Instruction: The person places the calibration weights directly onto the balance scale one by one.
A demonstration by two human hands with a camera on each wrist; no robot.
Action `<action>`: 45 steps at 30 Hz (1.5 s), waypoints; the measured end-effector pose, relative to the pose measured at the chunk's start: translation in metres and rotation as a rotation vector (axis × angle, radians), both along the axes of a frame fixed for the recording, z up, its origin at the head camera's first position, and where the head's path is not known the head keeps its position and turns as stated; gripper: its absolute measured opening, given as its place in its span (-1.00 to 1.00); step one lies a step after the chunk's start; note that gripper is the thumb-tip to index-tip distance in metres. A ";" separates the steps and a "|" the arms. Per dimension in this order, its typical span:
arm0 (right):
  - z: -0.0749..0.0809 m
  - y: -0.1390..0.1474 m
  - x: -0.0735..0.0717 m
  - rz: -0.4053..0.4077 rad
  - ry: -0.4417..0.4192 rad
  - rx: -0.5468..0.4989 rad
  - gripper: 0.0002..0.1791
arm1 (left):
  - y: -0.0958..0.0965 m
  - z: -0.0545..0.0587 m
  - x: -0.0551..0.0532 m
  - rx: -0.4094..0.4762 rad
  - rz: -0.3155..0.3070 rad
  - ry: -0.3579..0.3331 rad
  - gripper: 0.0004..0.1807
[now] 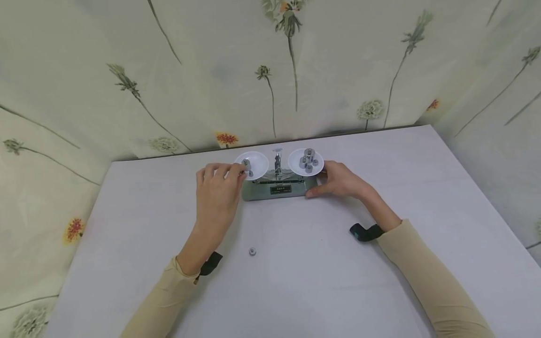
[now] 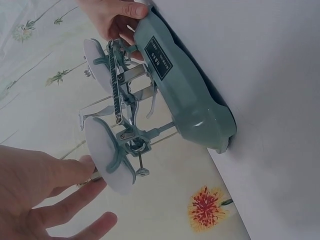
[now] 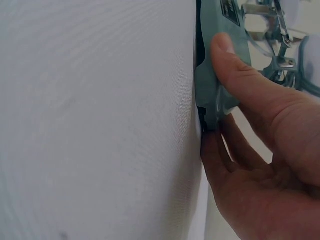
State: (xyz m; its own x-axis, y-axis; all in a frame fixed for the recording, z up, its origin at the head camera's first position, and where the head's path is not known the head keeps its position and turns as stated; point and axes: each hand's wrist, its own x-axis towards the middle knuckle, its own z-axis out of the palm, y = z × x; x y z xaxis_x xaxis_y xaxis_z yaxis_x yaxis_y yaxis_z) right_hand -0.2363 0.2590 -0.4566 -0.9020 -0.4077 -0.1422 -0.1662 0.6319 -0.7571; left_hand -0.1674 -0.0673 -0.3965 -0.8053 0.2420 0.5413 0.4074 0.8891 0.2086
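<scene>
A green balance scale (image 1: 276, 189) with two white pans stands at the far side of the table. At the rim of the left pan (image 1: 258, 162), my left hand (image 1: 217, 192) pinches a small metal weight (image 2: 95, 175), mostly covered by the fingers. A couple of metal weights (image 1: 246, 164) sit in that pan. Several more weights (image 1: 309, 154), one taller, are grouped in the right pan (image 1: 294, 164). My right hand (image 1: 339, 180) grips the right end of the base, with the thumb (image 3: 232, 62) on its front face.
One loose weight (image 1: 252, 251) lies on the white tabletop (image 1: 304, 277), nearer me than the scale. A flower-patterned cloth (image 1: 236, 94) hangs behind the table's back edge. Black wrist straps (image 1: 365, 232) show at both sleeves.
</scene>
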 end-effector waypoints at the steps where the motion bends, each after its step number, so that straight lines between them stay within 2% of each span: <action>1: 0.000 0.000 0.000 0.000 0.001 0.000 -0.04 | 0.000 0.000 0.000 -0.002 -0.001 0.002 -0.85; 7: -0.001 0.000 -0.002 0.006 0.009 -0.004 -0.04 | 0.002 0.001 -0.002 -0.005 -0.012 0.015 -0.85; 28: -0.001 -0.001 -0.001 0.000 0.010 0.008 -0.03 | 0.006 0.000 -0.005 -0.030 0.007 -0.054 -0.83; 45: 0.000 -0.001 0.000 0.000 -0.005 0.003 -0.04 | 0.006 0.001 -0.006 -0.022 0.013 -0.060 -0.85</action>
State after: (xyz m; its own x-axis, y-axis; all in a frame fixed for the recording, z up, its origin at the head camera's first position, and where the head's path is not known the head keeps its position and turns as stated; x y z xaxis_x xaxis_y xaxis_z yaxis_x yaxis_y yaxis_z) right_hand -0.2366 0.2582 -0.4565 -0.9010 -0.4077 -0.1480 -0.1625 0.6338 -0.7562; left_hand -0.1737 -0.0614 -0.3960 -0.8393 0.2424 0.4867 0.3828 0.8991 0.2124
